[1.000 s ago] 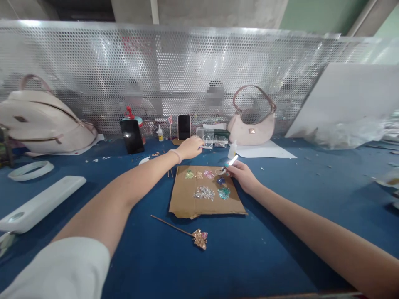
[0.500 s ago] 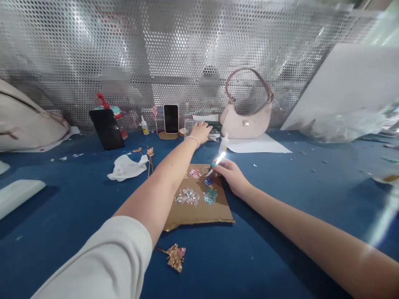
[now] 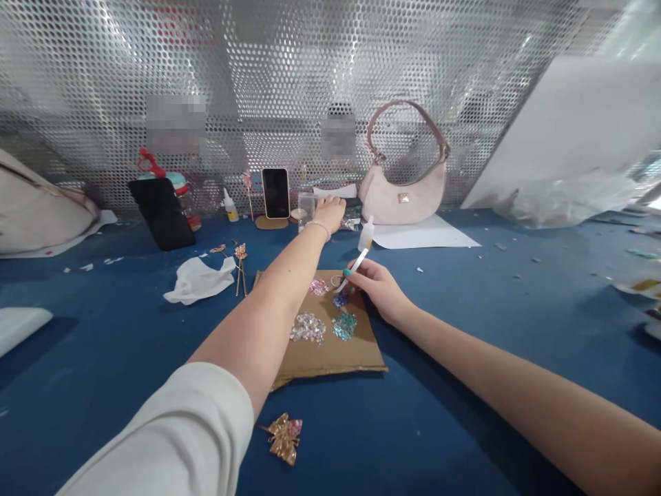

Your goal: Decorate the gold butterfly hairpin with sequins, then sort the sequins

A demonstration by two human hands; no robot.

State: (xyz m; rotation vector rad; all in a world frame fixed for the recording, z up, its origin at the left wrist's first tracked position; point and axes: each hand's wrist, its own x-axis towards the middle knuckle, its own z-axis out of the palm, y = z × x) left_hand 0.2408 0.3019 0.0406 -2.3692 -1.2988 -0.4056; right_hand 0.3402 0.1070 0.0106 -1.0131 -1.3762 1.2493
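My left hand point(image 3: 330, 211) reaches far across the blue table point(image 3: 465, 386) to small clear packets point(image 3: 351, 222) by the mesh wall, fingers lying over them; what they grip is hidden. My right hand point(image 3: 375, 287) pinches a white pen-like tool point(image 3: 355, 265) with its tip over the cardboard sheet point(image 3: 335, 348). Small piles of coloured rhinestones point(image 3: 308, 327) lie on the cardboard. A gold butterfly hairpin point(image 3: 284, 435) lies near me, partly under my left arm.
A pink handbag point(image 3: 405, 193), an upright phone point(image 3: 275, 193), a black tablet point(image 3: 162, 213), a small glue bottle point(image 3: 365, 235), white paper point(image 3: 423, 235), a crumpled tissue point(image 3: 199, 280) and more gold pins point(image 3: 239, 257) lie about. A perforated metal wall point(image 3: 310, 83) closes the back.
My head moved forward and down. My left hand stretched farther back, from the cardboard's far edge to the packets by the wall. The right hand stayed by the cardboard with the tool.
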